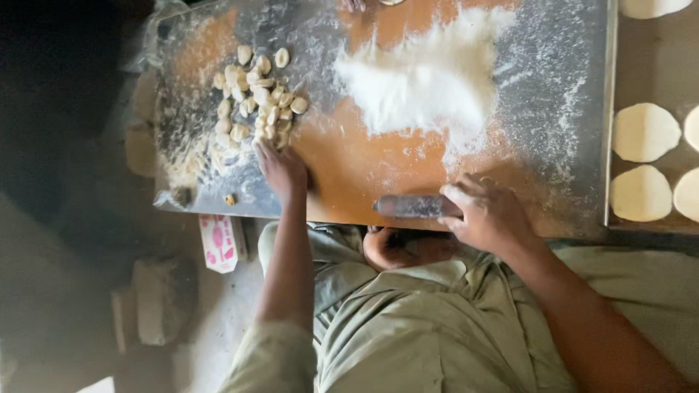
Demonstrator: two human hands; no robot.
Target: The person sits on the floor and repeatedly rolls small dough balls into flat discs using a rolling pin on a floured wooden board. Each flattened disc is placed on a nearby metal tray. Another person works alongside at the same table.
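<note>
**A:** What surface are the hands working on?

**B:** A flat wooden board (364, 164), orange-brown where bare and grey-white where flour is dusting it. It is filling the top half of the view, and a thick heap of loose flour (426, 80) is lying at about 1 o'clock from the board's middle.

**A:** And the left hand?

**B:** The left hand (280, 167) is reaching out toward 10 o'clock, fingers stretched flat and released, its tips touching the near edge of a pile of small dough pieces (255, 94). It is gripping nothing that I can see. One stray piece is sitting at the board's near edge, at about 8 o'clock from that hand.

**A:** The right one?

**B:** The right hand (488, 215) is curling over the end of a rolling pin (415, 206), grasping it. The pin is lying along the board's near edge, at about 5 o'clock from the board's middle, dusted with flour.

**A:** What is lying around the board?

**B:** At 3 o'clock, past the board's raised edge, several rolled-out dough rounds (644, 131) are resting on a pale surface, near each other. At 7 o'clock, below the board, a small white packet with red print (222, 242) is lying on the ground, and a grey block (160, 298) is sitting farther down. The person is sitting with khaki-clothed legs (408, 327) under the board's near edge. The room at 9 o'clock is falling into darkness, too dim to read.
</note>
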